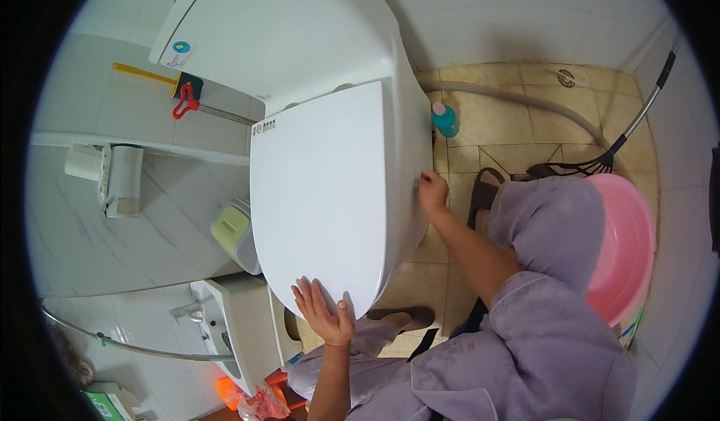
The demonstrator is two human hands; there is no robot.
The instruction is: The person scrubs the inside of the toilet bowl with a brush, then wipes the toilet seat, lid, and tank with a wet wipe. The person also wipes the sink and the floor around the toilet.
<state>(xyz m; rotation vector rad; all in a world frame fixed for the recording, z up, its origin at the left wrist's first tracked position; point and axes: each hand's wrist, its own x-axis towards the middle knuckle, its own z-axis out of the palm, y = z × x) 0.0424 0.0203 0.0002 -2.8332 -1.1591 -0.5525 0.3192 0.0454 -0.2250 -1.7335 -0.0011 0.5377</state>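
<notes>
The closed white lid [323, 196] of a toilet lies before me, with its cistern [292, 33] at the top of the view. My left hand [323, 311] rests on the rounded front of the lid, palm down and fingers spread. Against the outer side of the toilet base [408, 185], my right hand [433, 193] has its fingers curled. Whether something small is inside those fingers is hidden. A teal bottle with a pink cap [445, 122] stands on the floor by the base, beyond my right hand.
A pink plastic basin [627, 246] sits right, near a black-handled brush [604, 159] and grey hose [523, 100]. Left are a bin with a green lid [230, 227], a washbasin [222, 325], paper rolls [125, 176] and a yellow-handled scraper [146, 73].
</notes>
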